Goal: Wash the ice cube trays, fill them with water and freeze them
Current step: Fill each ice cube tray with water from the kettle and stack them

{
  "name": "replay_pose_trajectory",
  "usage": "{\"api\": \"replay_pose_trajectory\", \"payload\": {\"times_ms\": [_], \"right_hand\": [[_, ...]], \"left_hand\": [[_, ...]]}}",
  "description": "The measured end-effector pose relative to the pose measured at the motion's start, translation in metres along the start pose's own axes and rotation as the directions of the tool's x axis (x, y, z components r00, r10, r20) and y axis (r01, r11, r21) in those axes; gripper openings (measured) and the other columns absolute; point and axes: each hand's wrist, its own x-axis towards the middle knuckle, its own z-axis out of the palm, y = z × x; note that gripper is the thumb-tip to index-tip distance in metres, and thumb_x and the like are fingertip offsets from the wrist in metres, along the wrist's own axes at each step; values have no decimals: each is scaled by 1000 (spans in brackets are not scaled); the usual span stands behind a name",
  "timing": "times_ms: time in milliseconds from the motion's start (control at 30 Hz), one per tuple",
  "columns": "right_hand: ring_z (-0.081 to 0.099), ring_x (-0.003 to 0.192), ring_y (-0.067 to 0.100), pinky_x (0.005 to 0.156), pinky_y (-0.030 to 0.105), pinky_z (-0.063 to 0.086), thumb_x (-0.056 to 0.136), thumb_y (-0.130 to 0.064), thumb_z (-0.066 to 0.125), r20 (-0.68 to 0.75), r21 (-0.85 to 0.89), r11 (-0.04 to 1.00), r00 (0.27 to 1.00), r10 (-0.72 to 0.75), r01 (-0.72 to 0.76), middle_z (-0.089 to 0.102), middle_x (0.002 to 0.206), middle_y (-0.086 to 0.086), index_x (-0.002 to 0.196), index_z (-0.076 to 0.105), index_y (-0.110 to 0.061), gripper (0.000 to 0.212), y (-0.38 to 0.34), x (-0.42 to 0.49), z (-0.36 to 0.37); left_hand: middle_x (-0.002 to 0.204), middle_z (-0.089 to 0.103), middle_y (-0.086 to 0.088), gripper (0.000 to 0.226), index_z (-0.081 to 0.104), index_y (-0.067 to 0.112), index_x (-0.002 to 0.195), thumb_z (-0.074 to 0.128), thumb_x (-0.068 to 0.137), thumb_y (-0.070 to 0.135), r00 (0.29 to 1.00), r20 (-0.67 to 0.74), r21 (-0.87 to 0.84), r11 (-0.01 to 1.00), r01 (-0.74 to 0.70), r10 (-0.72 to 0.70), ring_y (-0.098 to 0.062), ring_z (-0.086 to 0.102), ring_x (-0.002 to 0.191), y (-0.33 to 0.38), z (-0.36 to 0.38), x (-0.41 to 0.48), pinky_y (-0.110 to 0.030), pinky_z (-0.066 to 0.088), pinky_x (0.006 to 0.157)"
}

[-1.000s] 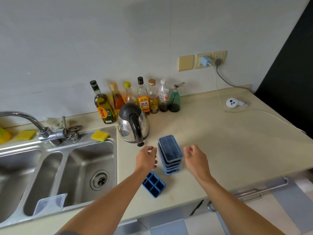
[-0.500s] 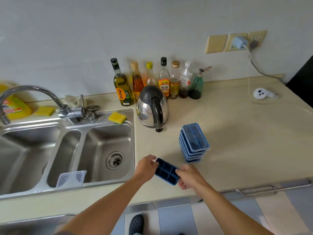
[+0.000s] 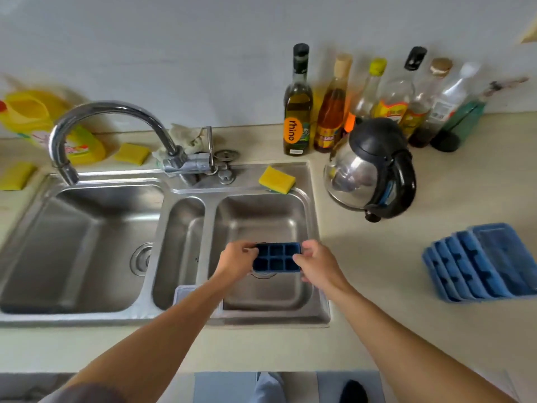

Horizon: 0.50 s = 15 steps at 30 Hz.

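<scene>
both hands, left hand (image 3: 236, 261) and right hand (image 3: 315, 264), are gripping a dark blue ice cube tray (image 3: 276, 257) over the sink (image 3: 261, 317), with stacked trays (image 3: 482, 261) sitting at three o'clock on the desk (image 3: 377, 286).

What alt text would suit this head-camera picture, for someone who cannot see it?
A left hand and a right hand hold a dark blue ice cube tray over the right basin of a steel sink. More blue trays lean stacked on the counter, near a kettle.
</scene>
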Motion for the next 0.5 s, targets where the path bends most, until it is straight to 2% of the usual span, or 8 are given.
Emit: {"api": "replay_pose_trajectory", "payload": {"times_ms": [67, 133, 200, 267, 333, 400, 500], "right_hand": [[69, 89, 23, 84, 49, 60, 94, -20, 60, 4, -28, 1000, 1000, 7, -7, 67, 97, -1, 88, 51, -33, 17, -3, 22, 26], [66, 90, 17, 87, 48, 60, 94, -17, 60, 7, -26, 999, 999, 35, -35, 64, 93, -7, 84, 50, -35, 22, 1, 43, 46], [64, 89, 11, 88, 46, 60, 94, -13, 60, 1, -18, 997, 997, 78, -78, 62, 92, -10, 83, 48, -35, 27, 10, 62, 63], [62, 89, 10, 90, 45, 59, 94, -11, 60, 14, 1, 991, 990, 137, -137, 60, 91, -10, 83, 47, -36, 30, 19, 76, 77], [62, 89, 11, 91, 44, 58, 94, -8, 58, 42, 17, 985, 984, 173, -174, 60, 92, -9, 84, 48, -35, 30, 26, 87, 88], [62, 88, 11, 86, 41, 57, 93, -5, 57, 61, 26, 984, 982, 177, -179, 63, 91, -7, 86, 55, -31, 27, 32, 97, 94], [64, 97, 17, 85, 37, 55, 91, -1, 57, 78, 55, 978, 977, 196, -201, 68, 98, -2, 93, 63, -26, 26, 39, 106, 100]], "left_hand": [[99, 75, -10, 25, 73, 15, 119, 58, 99, 20, 999, 9, 20, 999, 34, -34, -30, 73, 91, -12, -12, 25, -47, 61, 86], [101, 74, -13, 25, 73, 11, 116, 57, 98, 21, 996, 63, 61, 996, 60, -64, -31, 72, 95, -22, -14, 49, -43, 61, 86], [98, 73, -13, 24, 72, 8, 110, 56, 97, 20, 987, 127, 111, 990, 90, -104, -29, 71, 91, -31, -9, 69, -34, 59, 72], [90, 68, -9, 22, 69, 5, 110, 57, 98, 18, 977, 152, 143, 981, 130, -152, -21, 66, 78, -40, -2, 84, -25, 52, 56], [84, 63, -8, 16, 66, 5, 109, 57, 98, 14, 965, 167, 144, 973, 182, -205, -18, 61, 71, -47, 3, 96, -23, 48, 47], [84, 63, -9, 11, 64, 7, 103, 55, 97, 9, 953, 185, 155, 964, 214, -241, -20, 61, 71, -54, 6, 106, -27, 50, 52], [79, 62, -8, 15, 66, 6, 100, 52, 94, 6, 951, 184, 183, 959, 216, -250, -19, 59, 68, -62, 12, 119, -25, 47, 54]]}}
